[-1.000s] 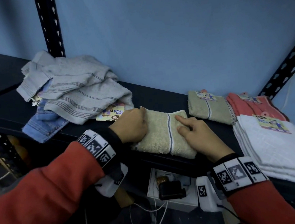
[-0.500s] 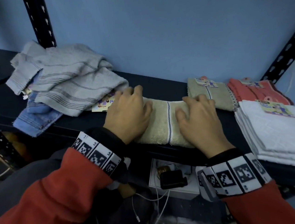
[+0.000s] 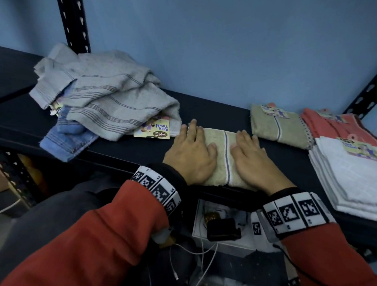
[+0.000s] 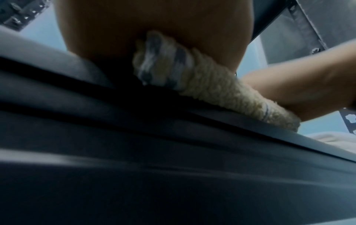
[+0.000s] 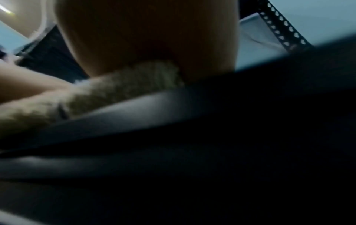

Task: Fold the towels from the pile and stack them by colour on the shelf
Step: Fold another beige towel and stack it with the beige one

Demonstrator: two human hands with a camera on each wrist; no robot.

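Observation:
A folded beige towel (image 3: 222, 153) with a blue-and-white stripe lies at the front edge of the dark shelf (image 3: 120, 151). My left hand (image 3: 189, 153) lies flat on its left half and my right hand (image 3: 250, 153) flat on its right half, fingers straight, both pressing down. The wrist views show the beige towel (image 4: 202, 79) (image 5: 108, 94) squeezed under each palm at the shelf edge. At the left is the unfolded pile: grey striped towels (image 3: 110, 92) over a blue one (image 3: 68, 139). To the right sit a folded beige towel (image 3: 277, 126), coral towels (image 3: 332, 125) and a white stack (image 3: 359, 178).
A yellow "Face Towel" card (image 3: 153, 132) pokes out from under the grey pile, just left of my left hand. Black slotted uprights (image 3: 73, 23) stand at the back left and right. Below the shelf are a white box (image 3: 220, 229) with a black device and cables.
My left hand uncurled from a fist and both hands spread flat on the beige towel. The right hand went from pointing with one finger to pressing with the whole palm.

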